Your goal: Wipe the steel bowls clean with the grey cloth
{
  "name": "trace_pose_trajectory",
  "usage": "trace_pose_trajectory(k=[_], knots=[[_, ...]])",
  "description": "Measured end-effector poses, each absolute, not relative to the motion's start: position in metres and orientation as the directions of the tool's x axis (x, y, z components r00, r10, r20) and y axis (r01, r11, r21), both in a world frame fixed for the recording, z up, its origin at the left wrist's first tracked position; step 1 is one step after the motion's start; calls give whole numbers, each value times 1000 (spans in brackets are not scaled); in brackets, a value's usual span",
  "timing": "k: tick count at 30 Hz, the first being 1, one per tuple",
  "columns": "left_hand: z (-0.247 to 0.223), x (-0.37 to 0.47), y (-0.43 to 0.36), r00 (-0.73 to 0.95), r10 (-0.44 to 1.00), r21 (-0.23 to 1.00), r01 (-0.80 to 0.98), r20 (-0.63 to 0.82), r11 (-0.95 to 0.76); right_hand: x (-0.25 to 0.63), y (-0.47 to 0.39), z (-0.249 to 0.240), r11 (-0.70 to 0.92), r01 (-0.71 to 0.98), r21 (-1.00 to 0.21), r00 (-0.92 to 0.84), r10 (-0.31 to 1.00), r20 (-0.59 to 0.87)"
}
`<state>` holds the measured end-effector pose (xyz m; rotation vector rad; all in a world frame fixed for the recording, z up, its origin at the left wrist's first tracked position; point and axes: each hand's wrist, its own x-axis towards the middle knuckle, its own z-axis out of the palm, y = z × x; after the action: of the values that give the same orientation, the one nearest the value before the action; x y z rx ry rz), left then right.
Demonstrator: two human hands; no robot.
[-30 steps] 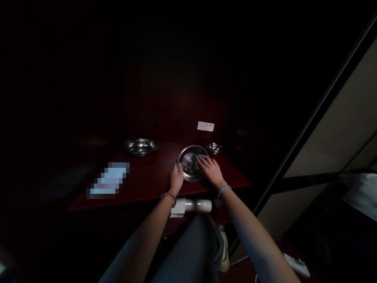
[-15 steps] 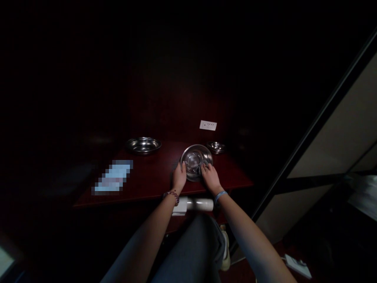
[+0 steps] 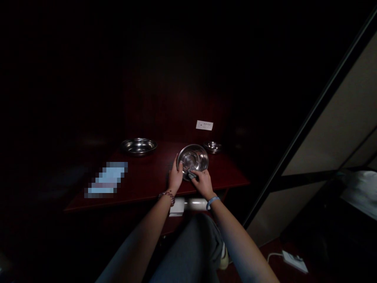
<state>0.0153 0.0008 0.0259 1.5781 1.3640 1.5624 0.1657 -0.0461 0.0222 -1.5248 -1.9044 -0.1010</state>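
Note:
A shiny metal bowl [image 3: 201, 154] is tilted over the front part of the dark red table [image 3: 156, 173], its inside facing me. My left hand [image 3: 176, 175] grips its left rim, thumb inside and fingers behind. Pinched in my right hand [image 3: 202, 182] is a small grey cloth [image 3: 192, 173], pressed against the lower inner side of the bowl. The bowl's underside is hidden.
A wide metal dish [image 3: 139, 146] sits at the back left, smaller stacked bowls [image 3: 213, 147] at the back right. A blurred flat item [image 3: 107, 179] lies left. Under the tabletop are a white box [image 3: 176, 207] and a pale roll [image 3: 196, 203]. A socket [image 3: 204, 125] is on the wall.
My right hand has moved with the cloth from the bowl's right inner side down and left to its lower part. The bowl has tilted a little. The whole view has shifted slightly.

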Motion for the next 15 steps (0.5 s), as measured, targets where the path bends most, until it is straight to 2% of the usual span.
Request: trace_pose_trajectory(k=[5, 10, 15], knots=[[27, 16, 3, -249, 902, 922, 257, 353, -290, 162, -47, 23, 282, 892, -354, -57, 847, 529], [24, 17, 6, -114, 923, 886, 346, 367, -309, 163, -45, 21, 286, 883, -372, -41, 837, 546], [20, 17, 5, 25, 925, 792, 508, 379, -338, 164, -45, 22, 265, 872, -411, -9, 849, 529]])
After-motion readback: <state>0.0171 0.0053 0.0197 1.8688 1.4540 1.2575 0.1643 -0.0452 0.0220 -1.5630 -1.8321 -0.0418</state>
